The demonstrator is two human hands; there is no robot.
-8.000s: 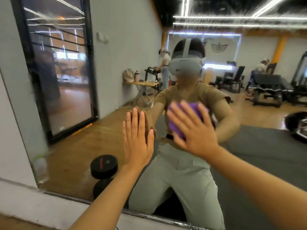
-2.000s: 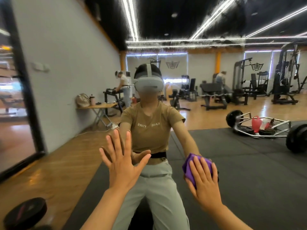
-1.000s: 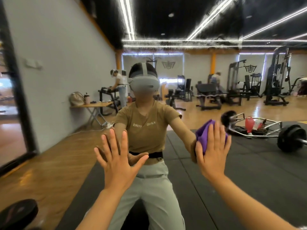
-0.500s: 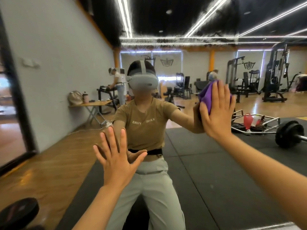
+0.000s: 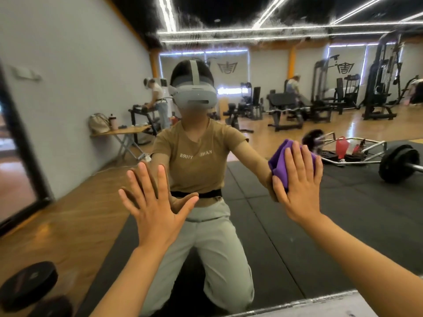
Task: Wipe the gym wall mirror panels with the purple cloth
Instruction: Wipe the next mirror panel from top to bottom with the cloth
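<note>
The gym wall mirror (image 5: 320,225) fills nearly the whole view and reflects me kneeling in front of it. My right hand (image 5: 297,186) presses the folded purple cloth (image 5: 280,161) flat against the glass at right of centre, fingers straight and pointing up. Most of the cloth is hidden behind that hand. My left hand (image 5: 155,202) lies flat on the glass at lower centre-left, fingers spread, holding nothing.
The mirror's lower frame edge (image 5: 309,304) runs along the bottom right. A dark dumbbell (image 5: 27,287) shows at the bottom left. Reflected in the glass are a barbell frame (image 5: 366,154), gym machines, a folding table and other people far behind.
My right hand has slid the cloth down the glass from head height to chest height, after an upward stroke a second ago. My left hand has stayed planted on the mirror.
</note>
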